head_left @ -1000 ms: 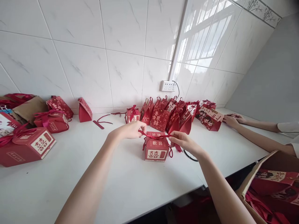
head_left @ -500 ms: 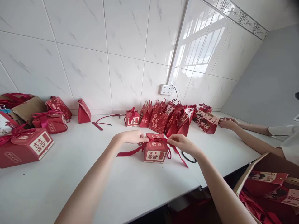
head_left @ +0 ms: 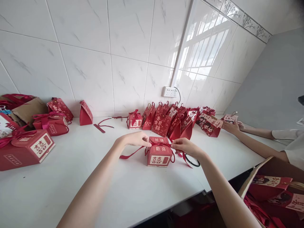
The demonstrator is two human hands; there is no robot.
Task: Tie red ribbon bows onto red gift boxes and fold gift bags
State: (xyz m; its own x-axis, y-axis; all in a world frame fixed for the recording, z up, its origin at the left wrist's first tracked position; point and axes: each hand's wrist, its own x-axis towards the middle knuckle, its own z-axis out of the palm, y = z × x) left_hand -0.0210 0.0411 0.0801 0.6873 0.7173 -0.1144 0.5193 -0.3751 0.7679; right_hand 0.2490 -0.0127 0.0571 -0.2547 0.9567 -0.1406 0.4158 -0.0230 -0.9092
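A red gift box point(head_left: 158, 155) with white-framed Chinese characters stands upright on the white counter, in front of me. A dark red ribbon point(head_left: 129, 155) runs across its top, its loose tails hanging out to both sides. At the box's upper left, my left hand point(head_left: 139, 139) pinches the ribbon between thumb and finger. My right hand point(head_left: 184, 146) pinches the ribbon at the upper right. Red twisted cords hang at the box's sides. A black ring point(head_left: 196, 164) lies on the counter just right of the box, under the ribbon tail.
Several red gift bags point(head_left: 161, 125) line the tiled wall beside a small ribboned box point(head_left: 135, 119). More boxes point(head_left: 26, 148) sit at the left. Another person's hands point(head_left: 231, 126) are at the right, beyond an open carton point(head_left: 247, 177) of red packages.
Both hands stay pinched on the ribbon, which looks pulled flatter across the box top. At the right, the other person's hands have moved apart, with a light patterned packet now showing there.
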